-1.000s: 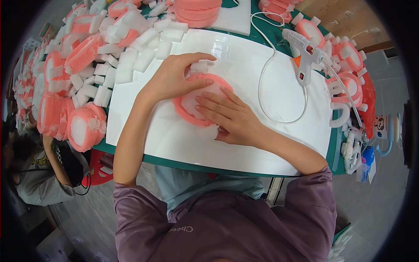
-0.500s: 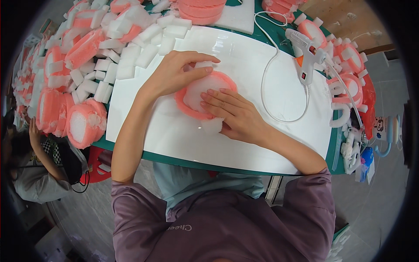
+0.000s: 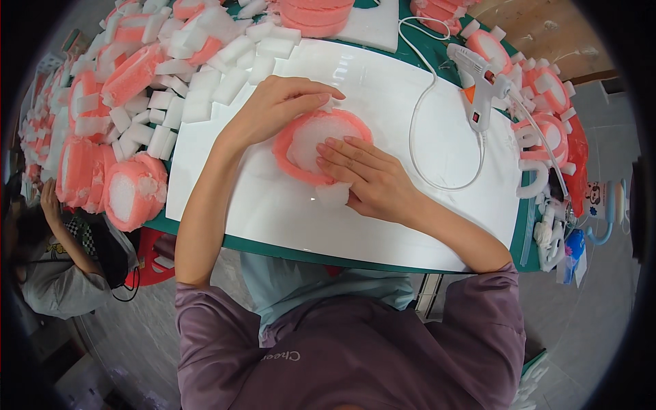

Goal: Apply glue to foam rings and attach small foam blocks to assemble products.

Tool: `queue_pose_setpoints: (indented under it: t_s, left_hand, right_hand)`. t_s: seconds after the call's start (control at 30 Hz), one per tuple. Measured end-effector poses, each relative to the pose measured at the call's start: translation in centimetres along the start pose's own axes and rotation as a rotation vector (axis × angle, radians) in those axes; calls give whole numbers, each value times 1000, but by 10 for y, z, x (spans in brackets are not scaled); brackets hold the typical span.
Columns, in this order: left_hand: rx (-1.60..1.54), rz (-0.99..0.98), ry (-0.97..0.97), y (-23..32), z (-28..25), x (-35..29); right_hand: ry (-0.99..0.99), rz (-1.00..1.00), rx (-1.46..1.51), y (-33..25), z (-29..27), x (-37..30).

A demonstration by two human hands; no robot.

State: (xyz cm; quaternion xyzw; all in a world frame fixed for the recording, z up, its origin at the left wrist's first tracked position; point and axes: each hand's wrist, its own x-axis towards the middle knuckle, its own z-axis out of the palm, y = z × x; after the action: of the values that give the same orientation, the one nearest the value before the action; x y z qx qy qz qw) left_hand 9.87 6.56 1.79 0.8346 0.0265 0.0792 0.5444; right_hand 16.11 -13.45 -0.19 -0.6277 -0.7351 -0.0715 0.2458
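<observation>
A round pink foam ring with a white foam centre (image 3: pixel 307 142) lies on the white board (image 3: pixel 273 219). My right hand (image 3: pixel 372 179) is closed over its right side, fingers pressed together on the white centre and thumb down by the near rim. Under that hand, a small white foam block (image 3: pixel 333 195) sticks out from the near rim. At the far rim my left hand (image 3: pixel 287 102) is curled, thumb and fingers pinched around another small white foam block (image 3: pixel 333 104), mostly hidden by the hand.
White foam blocks (image 3: pixel 199 96) and pink foam rounds (image 3: pixel 135 191) are heaped at the left. A white glue gun (image 3: pixel 478 92) stands at the right, its cord (image 3: pixel 411 137) looping over the board. More pink rounds (image 3: pixel 550 133) line the right edge. Another person's arm (image 3: pixel 68 242) shows far left.
My left hand has shifted slightly up and away from the ring's rim, its thumb lifting off the pink edge. My right hand has barely moved on the foam.
</observation>
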Motion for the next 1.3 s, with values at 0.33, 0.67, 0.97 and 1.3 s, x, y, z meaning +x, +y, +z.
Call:
queue_pose_setpoints:
  t_s: [0.33,0.67,0.97,1.3]
  left_hand:
    - [470,75,-21,18,1,-2]
    - [409,187,99,8,9,-7]
    - [461,237,137,9,8,-9]
    - [454,183,159,8,5,-11]
  right_hand:
    - [12,50,165,0,-3,-1]
    - [-14,27,194,1,-8,0]
    - [117,-128,37,-5,-8,-5]
    - [337,-478,-231,-9,-3,-15]
